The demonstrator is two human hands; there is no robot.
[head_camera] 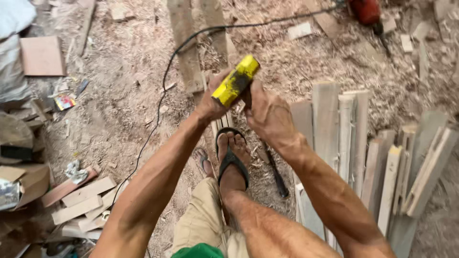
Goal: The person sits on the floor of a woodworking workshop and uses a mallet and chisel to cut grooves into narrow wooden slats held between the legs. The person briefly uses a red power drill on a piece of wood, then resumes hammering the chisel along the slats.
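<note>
1. both hands clamp a yellow tool (235,81): left hand (213,102) wraps its lower end, right hand (268,114) grips beside it.
2. the tool is held tilted above a sandalled foot (232,160).
3. a black cable (165,83) crosses the sawdust floor (129,105).
4. planks (363,157) lie to the right.

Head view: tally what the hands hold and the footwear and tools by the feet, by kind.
Yellow tools, held by left hand and right hand: 1
Black sandals: 1
Dark bars on ground: 1
Red power tools: 1
Total: 4
</note>
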